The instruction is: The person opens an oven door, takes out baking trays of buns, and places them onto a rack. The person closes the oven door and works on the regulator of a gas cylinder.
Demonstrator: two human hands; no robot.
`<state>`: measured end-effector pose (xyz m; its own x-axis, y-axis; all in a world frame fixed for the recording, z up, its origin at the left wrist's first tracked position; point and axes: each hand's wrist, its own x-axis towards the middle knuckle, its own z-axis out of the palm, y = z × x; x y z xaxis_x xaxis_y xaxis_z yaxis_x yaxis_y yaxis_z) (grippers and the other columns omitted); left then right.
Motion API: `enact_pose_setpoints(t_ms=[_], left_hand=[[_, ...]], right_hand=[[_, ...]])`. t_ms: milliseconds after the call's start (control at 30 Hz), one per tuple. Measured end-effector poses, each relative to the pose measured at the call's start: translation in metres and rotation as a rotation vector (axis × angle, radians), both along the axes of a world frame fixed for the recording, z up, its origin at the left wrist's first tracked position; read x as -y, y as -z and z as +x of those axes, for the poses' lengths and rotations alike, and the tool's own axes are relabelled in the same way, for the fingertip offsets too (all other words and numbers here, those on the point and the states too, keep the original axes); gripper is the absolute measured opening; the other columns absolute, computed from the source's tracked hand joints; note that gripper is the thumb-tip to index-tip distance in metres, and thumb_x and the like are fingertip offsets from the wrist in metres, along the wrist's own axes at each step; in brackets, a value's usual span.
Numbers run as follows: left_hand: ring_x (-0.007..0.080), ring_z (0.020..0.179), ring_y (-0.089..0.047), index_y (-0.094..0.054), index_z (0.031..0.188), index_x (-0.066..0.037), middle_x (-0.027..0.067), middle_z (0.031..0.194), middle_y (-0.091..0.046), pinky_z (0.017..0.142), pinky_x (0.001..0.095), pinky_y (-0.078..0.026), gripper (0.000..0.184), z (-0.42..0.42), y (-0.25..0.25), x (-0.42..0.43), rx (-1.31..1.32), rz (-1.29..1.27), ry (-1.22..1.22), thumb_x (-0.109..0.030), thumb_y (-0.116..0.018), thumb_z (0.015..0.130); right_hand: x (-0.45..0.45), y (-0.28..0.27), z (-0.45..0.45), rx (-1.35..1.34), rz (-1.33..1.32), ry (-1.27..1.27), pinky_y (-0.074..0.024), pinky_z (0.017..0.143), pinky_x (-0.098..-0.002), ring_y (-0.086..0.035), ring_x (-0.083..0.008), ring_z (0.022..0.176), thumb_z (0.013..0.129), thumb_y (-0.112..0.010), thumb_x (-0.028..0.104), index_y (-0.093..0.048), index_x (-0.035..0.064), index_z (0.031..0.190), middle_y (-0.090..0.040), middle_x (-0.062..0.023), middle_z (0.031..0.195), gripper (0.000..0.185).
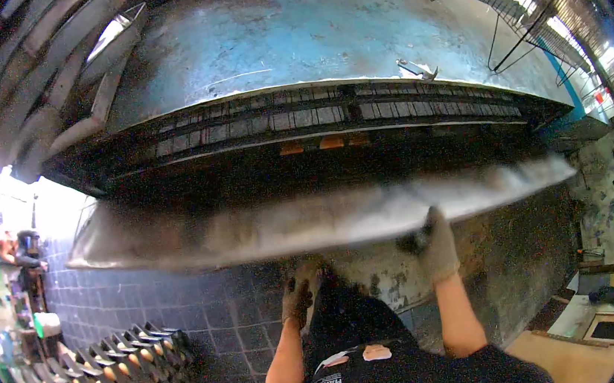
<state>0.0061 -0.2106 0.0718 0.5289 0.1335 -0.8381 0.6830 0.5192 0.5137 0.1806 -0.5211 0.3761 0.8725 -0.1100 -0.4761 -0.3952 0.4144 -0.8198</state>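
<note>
A long, wide metal sheet point(281, 228), blurred by motion, spans the view below the edge of a blue worktop point(276, 38). My right hand point(433, 249), in a grey glove with a dark patch, is at the sheet's lower edge on the right; whether its fingers grip the edge is blurred. My left hand point(299, 297), gloved too, is just below the sheet near the middle, its fingers smeared. On the worktop near its front edge lies a small metal tool point(418, 70).
Stacked dark metal parts point(109, 373) stand at lower left; bent metal pieces point(70, 74) lie at upper left. A wire rack point(522, 27) is at upper right, a wooden board point(564, 359) at lower right. At far left, a person point(9, 245) is partly visible.
</note>
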Motion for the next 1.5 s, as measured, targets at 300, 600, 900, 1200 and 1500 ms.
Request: enact_pose_setpoints(t_ms=[300, 600, 900, 1200, 1500], left_hand=[[0.0379, 0.126, -0.070, -0.060, 0.155, -0.023, 0.0048, 0.150, -0.069, 0.109, 0.0609, -0.057, 0.049, 0.082, 0.149, 0.045, 0.283, -0.198, -0.194, -0.042, -0.060, 0.110], [0.0345, 0.121, -0.068, -0.064, 0.141, -0.018, 0.0063, 0.140, -0.069, 0.107, 0.0579, -0.057, 0.036, 0.188, 0.133, 0.130, 0.220, -0.373, -0.370, -0.031, -0.062, 0.107], [0.0312, 0.117, -0.067, -0.067, 0.127, -0.012, 0.0079, 0.130, -0.069, 0.104, 0.0550, -0.058, 0.024, -0.080, 0.094, 0.173, 0.148, -0.292, -0.484, -0.021, -0.064, 0.104], [0.0381, 0.117, -0.071, -0.073, 0.118, -0.007, 0.0131, 0.123, -0.074, 0.102, 0.0516, -0.058, 0.029, -0.505, -0.020, 0.154, -0.005, -0.283, -0.573, -0.006, -0.059, 0.093], [0.0327, 0.116, -0.075, -0.069, 0.129, -0.001, 0.0134, 0.125, -0.075, 0.102, 0.0475, -0.062, 0.029, -0.530, -0.209, 0.179, 0.156, -0.329, -0.648, -0.008, -0.060, 0.102]], right_hand=[[0.038, 0.181, -0.071, -0.082, 0.073, -0.061, -0.0622, 0.098, -0.0496, -0.074, -0.0312, 0.117, 0.112, -0.070, 0.036, -0.067, 0.0081, 0.149, -0.076, -0.0104, 0.130, 0.046], [0.069, 0.115, -0.160, -0.147, 0.365, 0.011, -0.0583, 0.104, -0.0543, -0.071, -0.0370, 0.124, 0.111, -0.071, 0.034, -0.064, 0.0088, 0.153, -0.074, -0.0152, 0.137, 0.049], [0.263, 0.236, -0.444, 0.014, -0.792, -0.272, -0.0574, 0.107, -0.0505, -0.069, -0.0432, 0.128, 0.110, -0.067, 0.031, -0.060, 0.0058, 0.153, -0.070, -0.0187, 0.149, 0.050], [0.227, 0.193, -0.584, -0.120, -0.475, -0.370, -0.0516, 0.116, -0.0400, -0.066, -0.0271, 0.129, 0.110, -0.071, 0.029, -0.052, -0.0046, 0.162, -0.072, -0.0168, 0.143, 0.065], [0.199, 0.070, -0.620, -0.156, -0.204, -0.401, -0.0610, 0.099, -0.0376, -0.071, -0.0197, 0.120, 0.095, -0.088, 0.022, -0.052, -0.0003, 0.162, -0.073, -0.0119, 0.139, 0.079]])
